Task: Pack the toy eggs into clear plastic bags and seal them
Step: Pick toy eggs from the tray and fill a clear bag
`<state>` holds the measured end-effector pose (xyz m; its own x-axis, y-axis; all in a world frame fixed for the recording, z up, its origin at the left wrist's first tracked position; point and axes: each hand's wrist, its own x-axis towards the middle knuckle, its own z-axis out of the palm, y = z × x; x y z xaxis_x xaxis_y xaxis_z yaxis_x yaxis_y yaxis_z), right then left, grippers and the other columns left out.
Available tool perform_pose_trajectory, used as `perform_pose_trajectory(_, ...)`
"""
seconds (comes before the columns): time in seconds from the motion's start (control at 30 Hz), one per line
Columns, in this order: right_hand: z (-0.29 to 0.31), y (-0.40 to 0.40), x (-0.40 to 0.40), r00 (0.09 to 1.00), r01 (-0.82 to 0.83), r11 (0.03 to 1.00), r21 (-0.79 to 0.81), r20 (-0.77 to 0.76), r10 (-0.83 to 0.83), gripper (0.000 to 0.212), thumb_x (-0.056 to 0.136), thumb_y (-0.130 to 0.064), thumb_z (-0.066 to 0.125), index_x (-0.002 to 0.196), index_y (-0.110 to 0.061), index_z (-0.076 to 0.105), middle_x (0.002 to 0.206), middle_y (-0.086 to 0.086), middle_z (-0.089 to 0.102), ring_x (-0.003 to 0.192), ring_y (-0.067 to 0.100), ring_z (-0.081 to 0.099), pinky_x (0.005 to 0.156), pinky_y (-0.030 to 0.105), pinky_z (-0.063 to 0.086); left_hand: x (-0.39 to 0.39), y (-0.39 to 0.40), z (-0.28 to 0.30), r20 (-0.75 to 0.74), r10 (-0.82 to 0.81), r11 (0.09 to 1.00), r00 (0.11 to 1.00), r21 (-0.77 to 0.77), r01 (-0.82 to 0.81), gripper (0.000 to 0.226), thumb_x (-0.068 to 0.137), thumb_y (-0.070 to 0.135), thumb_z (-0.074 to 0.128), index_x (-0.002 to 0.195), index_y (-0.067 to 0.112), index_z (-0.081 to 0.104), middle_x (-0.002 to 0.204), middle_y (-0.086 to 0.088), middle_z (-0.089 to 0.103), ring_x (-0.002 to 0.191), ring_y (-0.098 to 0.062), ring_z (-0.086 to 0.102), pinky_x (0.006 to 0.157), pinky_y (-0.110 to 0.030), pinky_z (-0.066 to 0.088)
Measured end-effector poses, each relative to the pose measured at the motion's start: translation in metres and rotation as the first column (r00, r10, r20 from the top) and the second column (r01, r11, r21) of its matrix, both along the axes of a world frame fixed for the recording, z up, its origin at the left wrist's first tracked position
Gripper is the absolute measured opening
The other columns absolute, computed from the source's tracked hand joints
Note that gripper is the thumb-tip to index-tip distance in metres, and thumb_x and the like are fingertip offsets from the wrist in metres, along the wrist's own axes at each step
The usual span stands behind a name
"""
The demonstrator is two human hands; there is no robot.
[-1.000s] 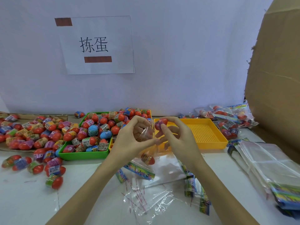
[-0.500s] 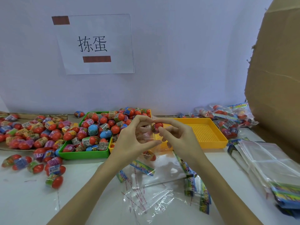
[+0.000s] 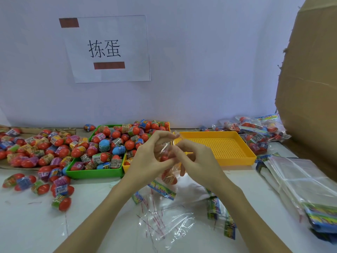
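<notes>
Toy eggs fill the clear bag [image 3: 168, 168] I hold raised over the table: one egg [image 3: 164, 157] shows between my palms, another [image 3: 170, 178] hangs at the bottom. My left hand [image 3: 151, 159] pinches the bag's mouth; my right hand [image 3: 191, 159] curls its fingers round the same film. I judge loading is under way, with sealing not yet done. Next I must free one hand without dropping the mouth. Edges: green tray [image 3: 94, 173] just left, yellow tray [image 3: 235, 159] just right, spare bags [image 3: 164, 223] below.
</notes>
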<state>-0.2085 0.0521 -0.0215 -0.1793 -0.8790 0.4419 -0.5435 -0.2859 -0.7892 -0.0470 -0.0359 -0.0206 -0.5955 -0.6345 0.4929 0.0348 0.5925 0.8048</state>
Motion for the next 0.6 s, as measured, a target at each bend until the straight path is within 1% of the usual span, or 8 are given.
perform_pose_trajectory(0.07, 0.0, 0.0, 0.002, 0.999, -0.034, 0.998, 0.047, 0.012, 0.033, 0.015, 0.105, -0.034, 0.063, 0.097, -0.025, 0.071, 0.092, -0.01, 0.072, 0.05, 0.018, 0.067, 0.05, 0.027, 0.052, 0.0, -0.001, -0.001, 0.019, 0.01, 1.0, 1.0, -0.008, -0.01, 0.055, 0.086, 0.012, 0.088, 0.131, 0.023, 0.06, 0.13, 0.02, 0.07, 0.118, -0.005, 0.071, 0.099, -0.027, 0.059)
perform_pose_trajectory(0.13, 0.0, 0.0, 0.001, 1.0, -0.027, 0.998, 0.056, 0.006, 0.026, 0.015, 0.102, -0.035, 0.067, 0.096, -0.022, 0.069, 0.098, -0.008, 0.071, 0.049, 0.019, 0.066, 0.048, 0.029, 0.052, 0.0, -0.003, -0.002, 0.031, 0.012, 1.0, 0.999, -0.006, -0.012, 0.054, 0.087, 0.009, 0.086, 0.132, 0.023, 0.061, 0.131, 0.019, 0.07, 0.117, -0.007, 0.071, 0.099, -0.029, 0.06)
perform_pose_trajectory(0.27, 0.0, -0.001, 0.003, 1.0, 0.013, 1.0, 0.017, 0.008, -0.013, 0.011, 0.097, -0.028, 0.076, 0.093, -0.018, 0.072, 0.084, -0.008, 0.071, 0.054, 0.016, 0.067, 0.052, 0.031, 0.054, -0.001, -0.003, -0.004, 0.064, 0.01, 1.0, 0.998, 0.0, -0.01, 0.053, 0.09, 0.001, 0.079, 0.132, 0.027, 0.06, 0.132, 0.017, 0.07, 0.107, -0.014, 0.075, 0.092, -0.036, 0.064)
perform_pose_trajectory(0.37, -0.001, -0.001, 0.005, 0.999, 0.016, 1.0, 0.001, 0.036, -0.016, 0.013, 0.098, -0.026, 0.075, 0.088, -0.02, 0.071, 0.077, -0.009, 0.071, 0.048, 0.009, 0.064, 0.047, 0.019, 0.045, -0.002, -0.003, -0.004, 0.071, -0.002, 1.0, 0.997, 0.001, 0.002, 0.05, 0.092, 0.003, 0.078, 0.131, 0.029, 0.06, 0.133, 0.016, 0.07, 0.103, -0.016, 0.076, 0.086, -0.039, 0.065)
perform_pose_trajectory(0.43, -0.001, -0.001, 0.007, 1.0, -0.001, 1.0, -0.026, 0.004, 0.001, 0.015, 0.102, -0.024, 0.07, 0.087, -0.024, 0.067, 0.082, -0.007, 0.072, 0.055, 0.003, 0.066, 0.047, 0.013, 0.044, -0.002, -0.003, -0.005, 0.059, -0.01, 1.0, 0.998, 0.014, 0.009, 0.049, 0.091, 0.003, 0.077, 0.129, 0.03, 0.06, 0.132, 0.014, 0.07, 0.103, -0.018, 0.076, 0.083, -0.041, 0.066)
perform_pose_trajectory(0.5, -0.003, -0.001, 0.01, 0.999, -0.007, 0.999, -0.052, -0.038, 0.005, 0.016, 0.105, -0.023, 0.064, 0.09, -0.023, 0.064, 0.083, -0.004, 0.072, 0.065, 0.005, 0.07, 0.052, 0.019, 0.052, -0.002, -0.002, -0.005, 0.052, -0.019, 1.0, 0.998, 0.025, 0.018, 0.047, 0.091, 0.006, 0.074, 0.128, 0.031, 0.061, 0.13, 0.013, 0.072, 0.105, -0.017, 0.076, 0.087, -0.04, 0.065)
perform_pose_trajectory(0.57, -0.003, -0.002, 0.012, 0.997, -0.005, 0.998, -0.065, -0.075, 0.0, 0.014, 0.107, -0.023, 0.061, 0.094, -0.018, 0.064, 0.083, -0.004, 0.074, 0.067, 0.011, 0.071, 0.055, 0.031, 0.057, -0.002, -0.003, -0.006, 0.055, -0.023, 0.999, 0.998, 0.031, 0.022, 0.045, 0.092, 0.006, 0.073, 0.128, 0.031, 0.061, 0.128, 0.012, 0.073, 0.106, -0.017, 0.076, 0.088, -0.04, 0.065)
perform_pose_trajectory(0.6, -0.003, -0.001, 0.011, 0.997, -0.008, 0.998, -0.069, -0.073, 0.003, 0.013, 0.106, -0.022, 0.062, 0.094, -0.018, 0.065, 0.084, -0.003, 0.075, 0.066, 0.01, 0.071, 0.054, 0.03, 0.056, -0.002, -0.003, -0.006, 0.055, -0.021, 0.999, 0.998, 0.031, 0.019, 0.046, 0.093, 0.004, 0.073, 0.128, 0.03, 0.061, 0.127, 0.012, 0.073, 0.104, -0.019, 0.077, 0.088, -0.041, 0.065)
